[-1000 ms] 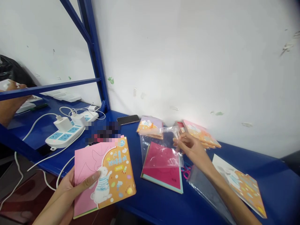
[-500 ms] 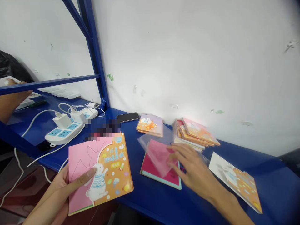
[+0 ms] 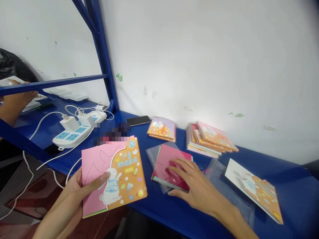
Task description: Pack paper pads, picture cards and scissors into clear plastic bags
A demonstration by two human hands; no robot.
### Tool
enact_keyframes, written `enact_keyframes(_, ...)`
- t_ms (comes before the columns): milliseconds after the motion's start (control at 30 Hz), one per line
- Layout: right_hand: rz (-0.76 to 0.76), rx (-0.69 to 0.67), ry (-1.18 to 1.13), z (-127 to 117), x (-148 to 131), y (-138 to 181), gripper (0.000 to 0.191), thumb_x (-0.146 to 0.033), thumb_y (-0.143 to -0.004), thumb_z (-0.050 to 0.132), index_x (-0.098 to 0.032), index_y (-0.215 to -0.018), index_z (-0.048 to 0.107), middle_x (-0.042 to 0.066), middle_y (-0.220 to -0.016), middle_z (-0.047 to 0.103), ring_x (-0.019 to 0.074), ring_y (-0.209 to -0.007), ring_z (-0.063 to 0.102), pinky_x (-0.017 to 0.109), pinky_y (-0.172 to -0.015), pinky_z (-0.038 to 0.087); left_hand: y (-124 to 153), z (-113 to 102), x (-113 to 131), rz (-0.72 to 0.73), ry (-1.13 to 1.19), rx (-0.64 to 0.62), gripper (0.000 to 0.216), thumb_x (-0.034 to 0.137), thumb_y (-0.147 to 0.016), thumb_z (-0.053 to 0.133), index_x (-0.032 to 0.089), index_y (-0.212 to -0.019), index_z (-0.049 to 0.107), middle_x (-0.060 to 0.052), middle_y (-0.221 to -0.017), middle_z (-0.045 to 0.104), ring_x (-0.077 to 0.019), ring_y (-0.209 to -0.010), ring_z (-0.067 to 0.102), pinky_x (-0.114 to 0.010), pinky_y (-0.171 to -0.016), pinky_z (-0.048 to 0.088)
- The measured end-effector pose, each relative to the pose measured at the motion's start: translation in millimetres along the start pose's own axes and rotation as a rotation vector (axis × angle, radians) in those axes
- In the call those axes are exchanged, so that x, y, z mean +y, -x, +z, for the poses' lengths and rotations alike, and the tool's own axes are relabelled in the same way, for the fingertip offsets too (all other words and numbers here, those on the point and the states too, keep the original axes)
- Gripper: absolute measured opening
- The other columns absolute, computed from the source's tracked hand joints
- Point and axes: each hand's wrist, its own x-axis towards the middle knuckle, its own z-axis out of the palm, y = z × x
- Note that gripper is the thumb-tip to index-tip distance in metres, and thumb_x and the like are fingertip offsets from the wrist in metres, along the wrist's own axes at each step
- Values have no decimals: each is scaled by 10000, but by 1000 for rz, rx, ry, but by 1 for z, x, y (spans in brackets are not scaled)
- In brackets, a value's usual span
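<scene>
My left hand (image 3: pixel 77 196) grips a square paper booklet (image 3: pixel 124 176), its thumb across the front. The booklet has pink sheets with outline drawings and an orange cover band showing a white rabbit in a blue striped sweater. My right hand (image 3: pixel 191 182) rests with fingers spread on a clear plastic sleeve (image 3: pixel 152 156). Under that sleeve lies a stack of dark pink and pale sheets (image 3: pixel 171 152). Another clear plastic sleeve (image 3: pixel 239 202) lies flat under my right forearm. To the right is a white card with an orange rabbit print (image 3: pixel 259 189).
Against the wall are a small pile of booklets (image 3: pixel 161 129) and a larger pile (image 3: pixel 214 136), beside a black phone (image 3: pixel 138 120). A white power strip (image 3: pixel 79 132) with cables sits left, near a blue metal frame (image 3: pixel 106 63). Another person's hand (image 3: pixel 20 103) shows beyond it.
My right hand has lowered the clear sleeve onto the dark pink sheets, and its fingers have spread. My left hand still holds the booklet. The view has shifted slightly.
</scene>
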Motion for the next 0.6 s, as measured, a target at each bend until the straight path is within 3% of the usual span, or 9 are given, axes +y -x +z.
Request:
enact_keyframes(167, -104, 42, 52, 18, -16, -3, 698, -600, -925, 630, -330, -1543, 448, 64, -1655, 354, 358, -1518, 310, 612, -1204, 326, -4, 4, 1, 14, 30, 8, 776, 89, -479, 959, 202, -1169, 623, -101, -1003, 826, -348, -803, 803, -368, -628, 698)
enact_keyframes(267, -168, 126, 52, 24, -17, -6, 477, -381, -1000, 604, -288, -1464, 545, 76, -1518, 559, 332, -1386, 525, 597, -1178, 376, -8, 2, 0, 29, 24, 29, 768, 101, -457, 974, 196, -1141, 637, -106, -994, 828, -343, -765, 803, -367, -620, 699)
enact_keyframes(367, -204, 314, -44, 22, -15, -4, 308, -239, -1038, 523, -280, -1325, 628, 39, -1267, 743, 265, -1174, 687, 521, -1107, 468, -11, -3, -1, 27, 49, 33, 794, 104, -436, 983, 209, -1149, 650, -97, -984, 830, -336, -747, 803, -357, -629, 698)
enact_keyframes(433, -139, 478, -162, 14, -16, 1, 305, -211, -1033, 517, -306, -1305, 615, 14, -1189, 767, 226, -1099, 713, 426, -1026, 528, -12, -5, -2, 34, 57, 29, 843, 93, -429, 982, 220, -1191, 644, -87, -980, 832, -334, -751, 803, -349, -628, 697)
enact_keyframes(533, 76, 704, -419, -4, -20, 12, 322, -246, -1002, 573, -336, -1311, 585, 14, -1184, 745, 203, -1053, 717, 320, -906, 562, -10, -6, -2, 44, 24, 33, 845, 81, -448, 970, 220, -1214, 640, -93, -987, 830, -346, -765, 803, -362, -617, 695)
enact_keyframes(600, 186, 779, -642, -18, -22, 18, 317, -297, -980, 624, -333, -1292, 582, 16, -1109, 747, 198, -966, 731, 295, -848, 564, -8, -6, -2, 45, 0, 26, 769, 97, -515, 949, 219, -1211, 647, -112, -1026, 824, -359, -802, 801, -388, -636, 696)
